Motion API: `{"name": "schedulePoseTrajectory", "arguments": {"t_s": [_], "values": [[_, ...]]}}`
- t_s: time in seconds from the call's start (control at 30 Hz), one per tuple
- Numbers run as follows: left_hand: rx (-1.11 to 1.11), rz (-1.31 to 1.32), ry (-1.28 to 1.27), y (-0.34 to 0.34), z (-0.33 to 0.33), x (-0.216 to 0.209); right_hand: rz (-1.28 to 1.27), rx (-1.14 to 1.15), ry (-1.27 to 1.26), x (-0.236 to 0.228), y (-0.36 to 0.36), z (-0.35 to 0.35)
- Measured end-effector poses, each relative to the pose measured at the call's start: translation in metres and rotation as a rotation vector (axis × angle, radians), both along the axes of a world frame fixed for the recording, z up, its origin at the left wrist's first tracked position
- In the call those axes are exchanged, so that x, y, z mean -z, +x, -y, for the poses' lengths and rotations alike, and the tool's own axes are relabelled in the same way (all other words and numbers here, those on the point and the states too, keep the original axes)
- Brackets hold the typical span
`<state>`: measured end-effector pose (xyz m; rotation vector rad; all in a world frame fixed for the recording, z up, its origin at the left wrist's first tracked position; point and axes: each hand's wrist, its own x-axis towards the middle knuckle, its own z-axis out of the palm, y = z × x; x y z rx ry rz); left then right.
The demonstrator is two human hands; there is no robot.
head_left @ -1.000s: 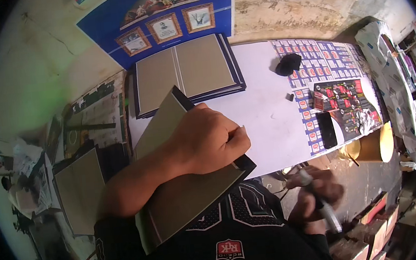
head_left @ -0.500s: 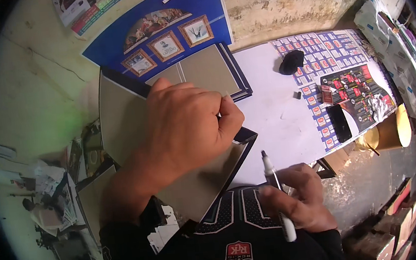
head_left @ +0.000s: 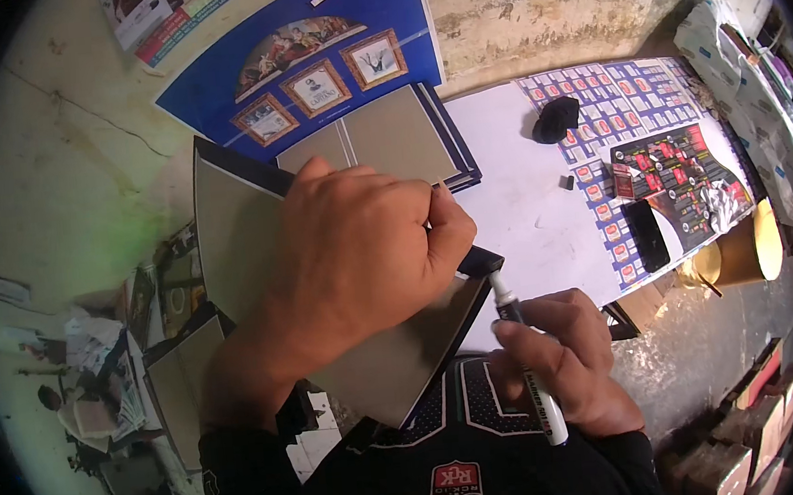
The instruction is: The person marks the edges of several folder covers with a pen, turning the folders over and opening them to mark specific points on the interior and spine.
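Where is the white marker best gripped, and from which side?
Probably around the barrel, from the right, as the right hand does: the marker is slim and slanted, tip end up by the corner of the black-edged board.

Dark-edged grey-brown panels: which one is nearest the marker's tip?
The panel held in the left hand: its dark corner is right by the tip of the marker. The rear panels and the lower-left panel sit farther off.
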<state>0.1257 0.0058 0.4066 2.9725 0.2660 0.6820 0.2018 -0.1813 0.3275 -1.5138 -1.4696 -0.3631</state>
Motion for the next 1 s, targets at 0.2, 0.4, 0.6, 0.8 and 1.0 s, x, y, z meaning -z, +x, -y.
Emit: {"name": "schedulePoseTrajectory", "arguments": {"t_s": [0.2, 0.4, 0.6, 0.8, 1.0], "values": [[0.033, 0.076, -0.006, 0.003, -0.002, 0.005, -0.051, -0.026, 0.064, 0.008, 0.001, 0.007], [0.029, 0.031, 0.003, -0.003, -0.004, 0.005, -0.075, -0.030, 0.094, 0.006, -0.005, -0.003], [0.011, 0.028, 0.034, -0.001, -0.002, 0.009, -0.101, -0.005, 0.079, 0.004, -0.007, -0.006], [0.000, 0.045, 0.063, -0.003, -0.004, 0.012, -0.087, 0.009, 0.043, 0.004, -0.009, -0.008], [-0.005, 0.043, 0.063, -0.004, -0.003, 0.012, -0.105, 0.020, 0.027, 0.003, -0.010, -0.007]]}}
